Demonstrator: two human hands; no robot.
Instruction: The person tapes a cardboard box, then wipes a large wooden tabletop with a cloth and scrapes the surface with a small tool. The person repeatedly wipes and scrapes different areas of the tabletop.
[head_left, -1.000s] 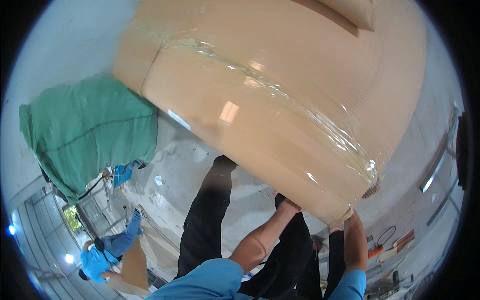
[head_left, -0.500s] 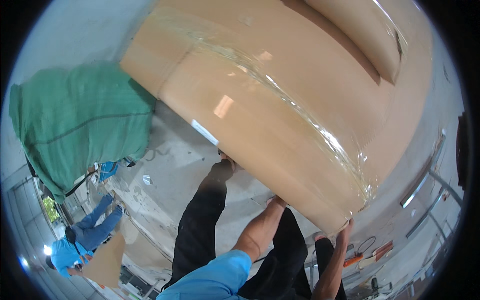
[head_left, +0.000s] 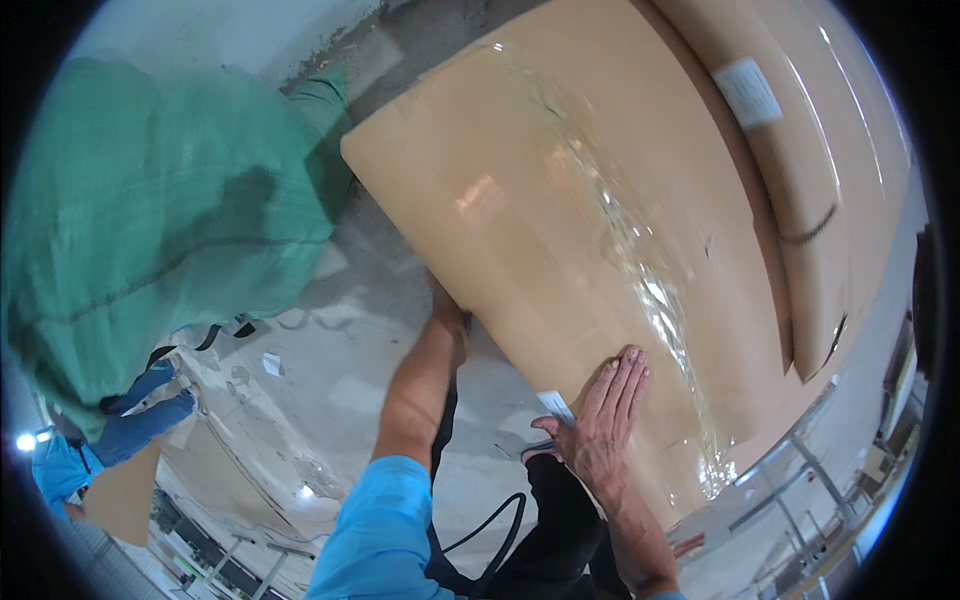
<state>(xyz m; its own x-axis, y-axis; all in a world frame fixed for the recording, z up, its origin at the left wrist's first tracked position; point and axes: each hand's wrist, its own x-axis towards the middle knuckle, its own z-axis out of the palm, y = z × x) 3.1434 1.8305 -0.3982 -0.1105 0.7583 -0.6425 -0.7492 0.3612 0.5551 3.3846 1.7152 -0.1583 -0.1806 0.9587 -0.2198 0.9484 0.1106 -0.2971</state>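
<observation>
A large brown cardboard package (head_left: 520, 270) fills the middle, bound with shiny clear tape (head_left: 655, 300). My right hand (head_left: 605, 430) lies on its top near the close edge, fingers stretched out, beside a small white label (head_left: 556, 406). At the package's left lower edge is my left hand (head_left: 452, 315); its fingers go out of sight under the cardboard, so their hold cannot be made out.
To the left bulges a big green woven sack (head_left: 190, 200). Another brown package (head_left: 790, 150) with a white label lies at the upper right. A person in a blue shirt (head_left: 65, 470) is at the lower left. Metal frames (head_left: 800, 490) stand at the right.
My right hand has left the near right corner and now lies flat on top. My left hand has moved left along the edge. The package and its label have shifted rightward in view.
</observation>
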